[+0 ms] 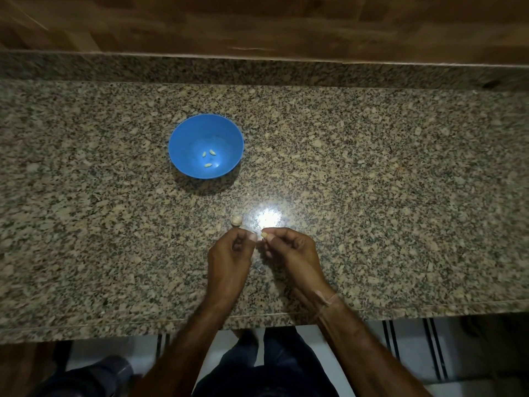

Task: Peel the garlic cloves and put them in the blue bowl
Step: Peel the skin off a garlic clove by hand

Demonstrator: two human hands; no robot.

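Garlic clove (264, 234) sits pinched in right hand (286, 249); left hand (229, 253) curls beside it, grip unclear; blue bowl (183, 144) holds three peeled cloves (212, 152).

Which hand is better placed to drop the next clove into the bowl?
Right: the right hand pinches the clove, while the left hand shows no clove. The bowl lies ahead to the left.

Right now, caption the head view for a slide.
Right hand pinches a garlic clove near left hand; three peeled cloves in blue bowl.
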